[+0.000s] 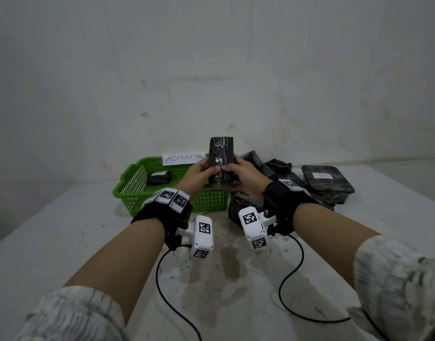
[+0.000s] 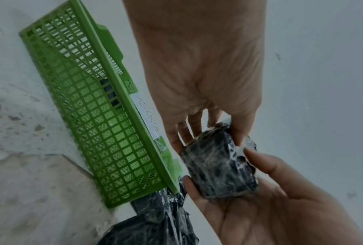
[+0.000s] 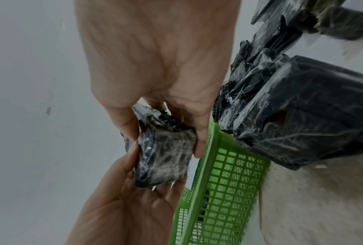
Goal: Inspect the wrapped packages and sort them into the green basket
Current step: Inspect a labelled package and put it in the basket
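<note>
Pale, stained plaster wall (image 1: 211, 57) is seen behind a white, blotched desk (image 1: 51, 242). Above the desk's far middle, an upright, rectangular black package wrapped in clear film (image 1: 221, 158) is held between both hands: the left hand (image 1: 199, 177) is curled round its lower left side and the right hand (image 1: 244, 177) round its lower right side, thumbs pressed on the near face. In the wrist views the same package (image 2: 218, 169) (image 3: 166, 154) is gripped from opposite sides by fingers and thumbs. Directly below and behind the left hand, a green perforated plastic basket (image 1: 135, 183) is set on the desk, with a white paper label reading "ABNORMAL" (image 1: 184, 158) fixed at its far rim and one small dark wrapped package (image 1: 159, 177) lying inside. To the right of the basket, touching its end, a heap of further black film-wrapped packages (image 1: 273, 168) is piled; the large flat one at the far right (image 1: 327, 185) carries a small white sticker. Two black cables (image 1: 167, 291) are trailed across the near desk.
</note>
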`<state>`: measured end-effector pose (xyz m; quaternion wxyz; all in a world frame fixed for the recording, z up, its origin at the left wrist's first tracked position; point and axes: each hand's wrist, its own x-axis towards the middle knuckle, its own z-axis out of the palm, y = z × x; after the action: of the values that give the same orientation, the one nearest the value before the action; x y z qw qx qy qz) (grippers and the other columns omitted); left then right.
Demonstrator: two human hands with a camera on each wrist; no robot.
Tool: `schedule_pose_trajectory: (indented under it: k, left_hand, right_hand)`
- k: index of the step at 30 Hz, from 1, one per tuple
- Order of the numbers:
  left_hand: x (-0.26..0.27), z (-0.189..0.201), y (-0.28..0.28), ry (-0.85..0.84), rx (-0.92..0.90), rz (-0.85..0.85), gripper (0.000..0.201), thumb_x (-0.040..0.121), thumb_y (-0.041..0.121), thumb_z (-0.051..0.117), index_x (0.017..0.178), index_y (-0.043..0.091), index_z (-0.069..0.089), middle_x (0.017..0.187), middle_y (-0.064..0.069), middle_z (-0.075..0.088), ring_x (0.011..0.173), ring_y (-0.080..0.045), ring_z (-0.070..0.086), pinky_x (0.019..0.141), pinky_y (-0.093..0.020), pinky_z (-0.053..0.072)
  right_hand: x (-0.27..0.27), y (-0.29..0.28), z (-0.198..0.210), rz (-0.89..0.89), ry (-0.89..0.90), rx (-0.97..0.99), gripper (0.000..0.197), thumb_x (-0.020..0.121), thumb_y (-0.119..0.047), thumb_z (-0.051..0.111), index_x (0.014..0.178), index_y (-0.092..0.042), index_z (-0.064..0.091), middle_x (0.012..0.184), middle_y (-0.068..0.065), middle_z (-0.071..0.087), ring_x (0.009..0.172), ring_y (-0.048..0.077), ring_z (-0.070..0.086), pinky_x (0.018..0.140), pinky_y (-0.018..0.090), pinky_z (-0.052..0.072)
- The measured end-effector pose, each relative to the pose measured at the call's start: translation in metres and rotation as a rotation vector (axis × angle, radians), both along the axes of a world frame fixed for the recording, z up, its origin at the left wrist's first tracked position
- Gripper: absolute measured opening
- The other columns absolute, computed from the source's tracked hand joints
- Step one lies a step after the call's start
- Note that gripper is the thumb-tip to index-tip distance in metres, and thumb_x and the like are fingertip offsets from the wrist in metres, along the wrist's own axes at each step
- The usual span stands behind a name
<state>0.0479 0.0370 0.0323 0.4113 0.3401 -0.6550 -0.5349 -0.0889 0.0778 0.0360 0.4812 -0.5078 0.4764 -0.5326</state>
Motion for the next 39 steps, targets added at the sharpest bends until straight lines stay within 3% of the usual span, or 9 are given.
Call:
schedule_pose_trajectory:
  k: [4,6,9,12,19,25,30,34,39]
  left_hand:
    - [0.002,0.004,-0.001,0.027,0.025,-0.001,0.041,0.095,0.009,0.049,0.135,0.012,0.047,0.112,-0.01,0.061,0.098,-0.022,0.06,0.08,-0.035,0.053]
    - [0.003,0.002,-0.001,0.054,0.044,0.0,0.046,0.095,0.01,0.05,0.14,0.015,0.041,0.112,-0.012,0.061,0.092,-0.02,0.062,0.072,-0.03,0.053]
    - [0.005,0.0,-0.002,0.078,-0.003,0.034,0.054,0.095,0.01,0.051,0.143,0.026,0.03,0.115,-0.017,0.059,0.099,-0.029,0.062,0.085,-0.042,0.053]
    - [0.004,0.003,-0.003,0.062,-0.042,0.058,0.032,0.098,0.018,0.046,0.13,0.023,0.046,0.127,-0.013,0.05,0.114,-0.036,0.055,0.078,-0.042,0.055]
    - [0.003,0.011,0.002,0.092,0.141,0.046,0.044,0.096,0.052,0.034,0.128,0.026,0.051,0.13,-0.005,0.051,0.113,-0.032,0.055,0.071,-0.033,0.053]
    - [0.002,0.009,0.004,0.084,0.113,-0.003,0.045,0.095,0.039,0.047,0.135,0.019,0.048,0.133,-0.01,0.051,0.1,-0.024,0.058,0.059,-0.024,0.052]
    - [0.002,0.009,0.001,0.111,0.077,0.027,0.045,0.095,0.018,0.051,0.139,0.017,0.044,0.132,-0.016,0.051,0.094,-0.024,0.057,0.052,-0.02,0.051]
    - [0.001,0.011,0.0,0.097,0.034,0.039,0.047,0.095,0.018,0.051,0.141,0.016,0.042,0.133,-0.016,0.052,0.084,-0.02,0.061,0.049,-0.017,0.05]
    - [0.001,0.012,-0.001,0.099,0.065,0.027,0.049,0.096,0.02,0.05,0.143,0.018,0.038,0.128,-0.011,0.054,0.081,-0.018,0.061,0.05,-0.019,0.05]
  right_hand:
    - [0.001,0.0,-0.001,0.032,0.039,-0.021,0.056,0.087,0.002,0.06,0.137,-0.015,0.043,0.123,0.015,0.061,0.107,0.027,0.061,0.076,0.034,0.055]
    - [0.001,0.0,0.0,0.036,0.051,-0.035,0.059,0.086,0.003,0.062,0.139,-0.014,0.042,0.125,0.017,0.061,0.11,0.031,0.062,0.079,0.035,0.055]
    - [0.001,0.002,0.002,0.052,0.035,-0.044,0.067,0.089,-0.004,0.062,0.147,-0.019,0.032,0.131,0.014,0.058,0.114,0.029,0.061,0.092,0.042,0.053]
    - [-0.001,0.008,0.005,0.065,-0.035,-0.032,0.082,0.092,-0.016,0.061,0.154,-0.021,0.007,0.136,0.01,0.053,0.111,0.025,0.06,0.081,0.037,0.051]
    - [-0.006,0.003,0.01,0.044,-0.046,-0.049,0.063,0.093,-0.026,0.06,0.148,-0.012,0.033,0.139,0.01,0.05,0.078,0.017,0.066,0.055,0.027,0.051]
    - [-0.008,0.002,0.009,0.004,-0.048,-0.077,0.036,0.095,-0.018,0.057,0.128,-0.004,0.058,0.12,0.014,0.063,0.08,0.017,0.064,0.053,0.022,0.052]
    - [-0.007,0.001,0.011,0.026,-0.049,-0.074,0.034,0.095,-0.015,0.057,0.127,-0.003,0.059,0.118,0.014,0.063,0.087,0.018,0.062,0.057,0.022,0.052]
    - [-0.005,0.0,0.012,0.053,-0.067,-0.068,0.031,0.094,-0.006,0.055,0.124,-0.008,0.059,0.104,0.009,0.065,0.08,0.017,0.062,0.055,0.02,0.051]
    - [-0.005,0.0,0.011,0.042,-0.05,-0.091,0.041,0.093,-0.003,0.055,0.134,-0.004,0.05,0.117,0.013,0.062,0.09,0.019,0.065,0.065,0.021,0.057]
